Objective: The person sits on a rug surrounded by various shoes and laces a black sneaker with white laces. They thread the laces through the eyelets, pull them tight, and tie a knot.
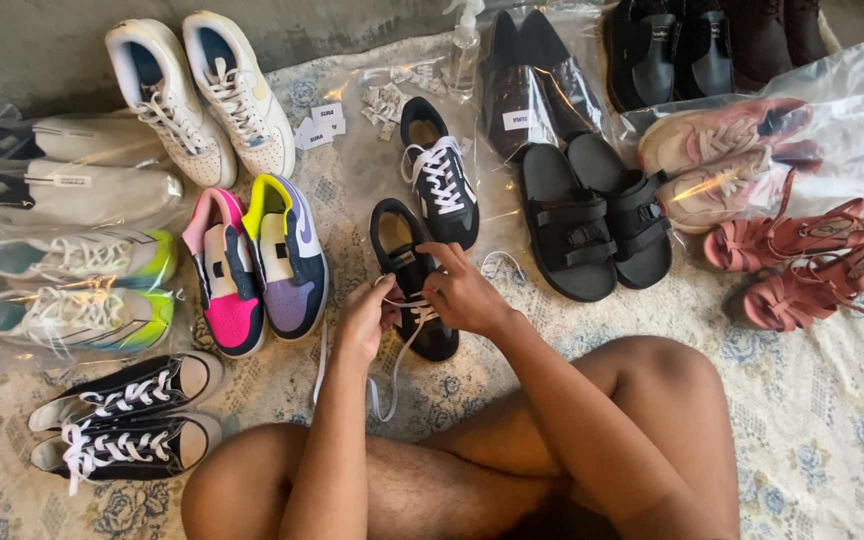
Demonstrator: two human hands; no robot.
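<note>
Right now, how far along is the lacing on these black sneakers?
Looks done: the farther black sneaker has white laces crossed up its front. In hand: the left hand and right hand both pinch the white lace over the nearer black sneaker, with loose ends trailing onto the patterned cloth. Left: that lace is not yet tied off; how many eyelets remain is hidden by the fingers.

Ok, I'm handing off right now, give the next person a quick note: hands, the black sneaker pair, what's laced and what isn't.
Left hand and right hand: both pinch the white lace over the near black sneaker.
That sneaker lies on the patterned cloth, lace ends loose and untied.
Its mate, the far black sneaker, lies just beyond, already laced.
Left: finish and tie the near one.
</note>
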